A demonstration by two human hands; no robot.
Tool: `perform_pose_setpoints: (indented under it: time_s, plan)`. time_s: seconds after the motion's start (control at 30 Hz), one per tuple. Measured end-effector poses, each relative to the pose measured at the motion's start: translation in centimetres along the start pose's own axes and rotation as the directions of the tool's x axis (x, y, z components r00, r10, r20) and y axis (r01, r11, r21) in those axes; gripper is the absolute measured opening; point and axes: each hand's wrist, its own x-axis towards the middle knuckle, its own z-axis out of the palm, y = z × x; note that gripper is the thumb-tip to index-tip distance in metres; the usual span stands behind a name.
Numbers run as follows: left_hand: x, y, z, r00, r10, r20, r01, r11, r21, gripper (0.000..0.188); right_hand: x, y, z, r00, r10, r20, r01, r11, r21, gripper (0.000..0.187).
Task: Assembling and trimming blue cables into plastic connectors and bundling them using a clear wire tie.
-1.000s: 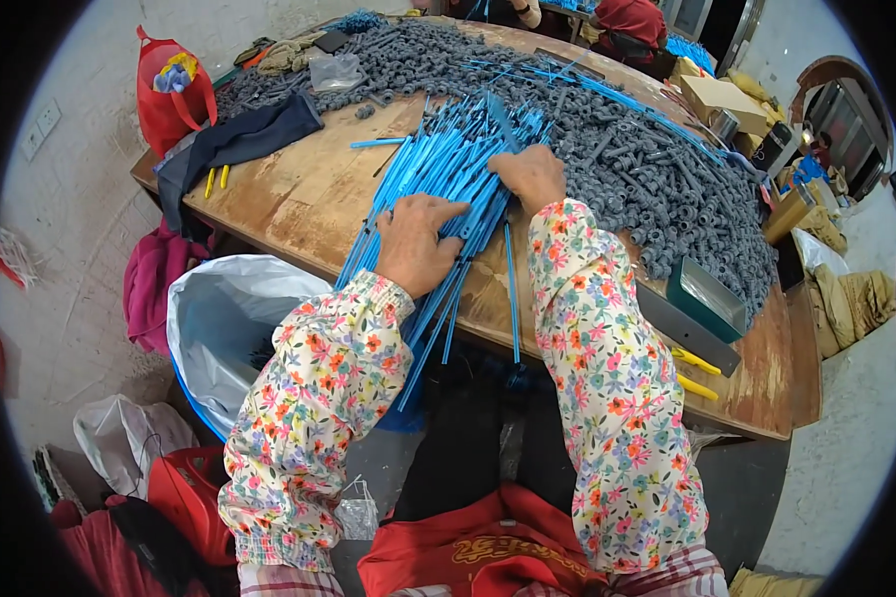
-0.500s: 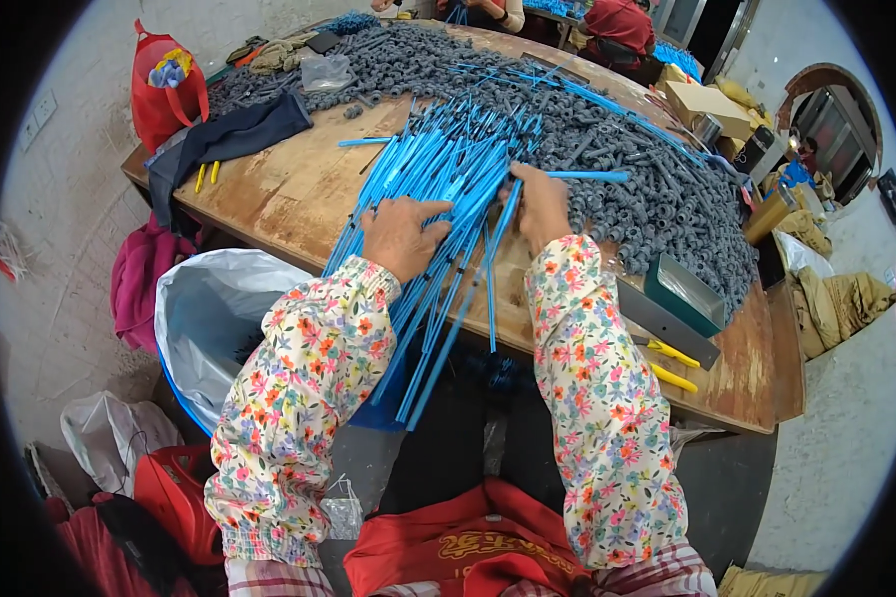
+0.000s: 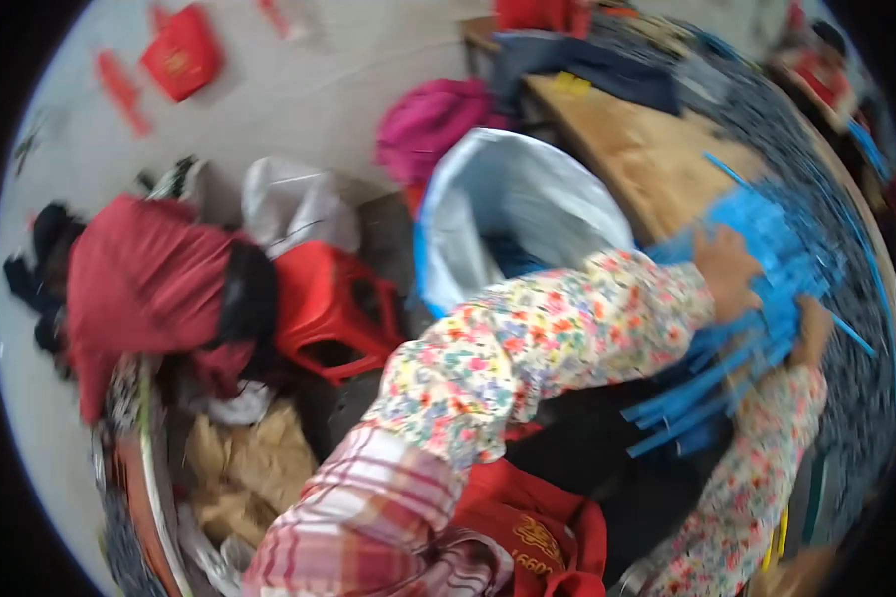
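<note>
A bundle of blue plastic strips (image 3: 757, 298) lies at the right of the frame, overhanging the wooden table (image 3: 647, 159) edge. The strips look light, stiff and slippery, best clamped across the middle. The left hand (image 3: 729, 274) presses on top, the right hand (image 3: 814, 328) cups beneath; both grips close on it. A white-lined bin (image 3: 508, 214) stands at centre.

Bright blue sticks (image 3: 757, 298) at 3 o'clock on a tan wooden table (image 3: 637, 159), dark grey pile (image 3: 856, 289) past them; sleeves (image 3: 558, 338) cream with a multicolour floral print. White bag with blue rim (image 3: 508, 214) at 12, magenta bag (image 3: 433, 119) above it. Red stool (image 3: 334, 308) and red cloth (image 3: 149, 279) at 9, red-white plaid fabric (image 3: 368, 507) at 6.
</note>
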Motion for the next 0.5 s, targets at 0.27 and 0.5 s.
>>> perform_pose_setpoints:
  time_s: [0.27,0.5]
  plan:
    - [-20.1,2.4,-8.2,0.948,0.133,-0.291,-0.082,0.98,0.181,0.044,-2.9,-0.6,5.4,0.996,0.028,-0.087,-0.04,0.99,-0.133,0.026]
    - [-35.5,4.8,-2.0,0.98,-0.118,-0.161,0.161,0.943,0.291,0.063,3.0,2.3,2.8,0.956,-0.276,0.104,0.293,0.855,-0.427,0.056]
